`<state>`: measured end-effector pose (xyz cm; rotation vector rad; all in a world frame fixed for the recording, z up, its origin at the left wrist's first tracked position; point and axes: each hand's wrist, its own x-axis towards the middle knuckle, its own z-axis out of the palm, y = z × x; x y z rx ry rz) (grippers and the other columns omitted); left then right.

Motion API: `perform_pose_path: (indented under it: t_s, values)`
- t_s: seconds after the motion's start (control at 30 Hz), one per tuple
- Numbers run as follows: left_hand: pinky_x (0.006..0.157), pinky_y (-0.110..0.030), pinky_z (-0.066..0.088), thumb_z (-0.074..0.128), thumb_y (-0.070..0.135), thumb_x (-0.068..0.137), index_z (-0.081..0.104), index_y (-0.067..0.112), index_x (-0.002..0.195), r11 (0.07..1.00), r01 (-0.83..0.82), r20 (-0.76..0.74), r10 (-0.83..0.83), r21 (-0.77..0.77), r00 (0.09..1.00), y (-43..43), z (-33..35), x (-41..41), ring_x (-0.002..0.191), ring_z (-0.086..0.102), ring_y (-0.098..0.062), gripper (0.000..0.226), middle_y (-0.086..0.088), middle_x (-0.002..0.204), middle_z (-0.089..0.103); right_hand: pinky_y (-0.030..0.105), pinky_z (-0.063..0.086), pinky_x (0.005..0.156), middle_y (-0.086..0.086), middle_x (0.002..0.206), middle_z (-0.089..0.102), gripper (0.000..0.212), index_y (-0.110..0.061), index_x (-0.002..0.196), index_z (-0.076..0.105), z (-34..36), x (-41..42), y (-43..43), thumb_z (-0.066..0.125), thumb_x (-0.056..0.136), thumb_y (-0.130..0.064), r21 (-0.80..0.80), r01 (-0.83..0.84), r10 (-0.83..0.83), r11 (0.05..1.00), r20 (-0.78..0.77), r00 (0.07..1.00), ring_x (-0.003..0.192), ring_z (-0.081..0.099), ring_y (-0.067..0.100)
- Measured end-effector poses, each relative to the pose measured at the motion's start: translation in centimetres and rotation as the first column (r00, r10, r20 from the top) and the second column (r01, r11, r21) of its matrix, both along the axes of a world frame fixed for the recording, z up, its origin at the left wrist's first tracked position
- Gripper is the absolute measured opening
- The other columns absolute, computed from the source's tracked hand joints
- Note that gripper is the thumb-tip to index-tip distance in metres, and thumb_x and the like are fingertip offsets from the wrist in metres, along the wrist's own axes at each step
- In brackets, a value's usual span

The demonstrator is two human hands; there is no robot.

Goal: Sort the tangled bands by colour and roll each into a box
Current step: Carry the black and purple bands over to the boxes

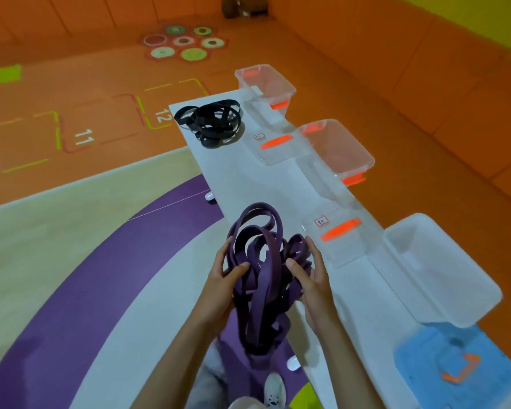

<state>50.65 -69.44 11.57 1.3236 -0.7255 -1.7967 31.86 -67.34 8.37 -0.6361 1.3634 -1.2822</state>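
Observation:
A tangle of purple bands (261, 270) is lifted over the near end of the white table (233, 178), some loops hanging below the table edge. My left hand (223, 286) grips its left side with the thumb pressed into the loops. My right hand (310, 277) holds the right side, fingers wrapped behind it. A heap of black bands (211, 121) lies at the table's far end. Along the right edge stand clear boxes: a far one (266, 84), a middle one (337, 149) and a near white one (443, 270).
Clear lids with orange handles (278, 143) (341, 230) lie on the table beside the boxes. A blue lid (455, 367) lies at the near right. Orange padded floor with numbered markings spreads left; a white shoe (275, 391) shows below.

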Motion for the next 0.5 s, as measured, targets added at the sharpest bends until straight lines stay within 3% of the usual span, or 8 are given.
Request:
perform_pose_path:
  t_s: [0.3, 0.5]
  values:
    - [0.073, -0.037, 0.065, 0.056, 0.008, 0.106, 0.053, 0.051, 0.143, 0.971, 0.238, -0.033, -0.237, 0.015, 0.971, -17.1, -1.6, 3.1, 0.100, 0.079, -0.024, 0.057, 0.000, 0.124, 0.077, 0.060, 0.050, 0.111, -0.001, 0.141, 0.068, 0.072, -0.047, 0.150, 0.049, 0.0, 4.0, -12.3, 0.080, 0.092, -0.019, 0.008, 0.225, -0.225, 0.974, -0.030, 0.974, 0.130, 0.066, 0.025]
    - [0.066, -0.028, 0.061, 0.056, 0.005, 0.105, 0.054, 0.051, 0.144, 0.927, 0.373, -0.009, -0.373, -0.042, 0.928, -26.1, -1.5, 1.0, 0.094, 0.079, -0.019, 0.060, -0.005, 0.121, 0.078, 0.060, 0.052, 0.109, -0.024, 0.139, 0.064, 0.072, -0.048, 0.152, 0.046, -0.4, 3.7, -18.7, 0.079, 0.093, -0.024, -0.025, 0.367, -0.368, 0.930, -0.061, 0.928, 0.128, 0.065, 0.008]
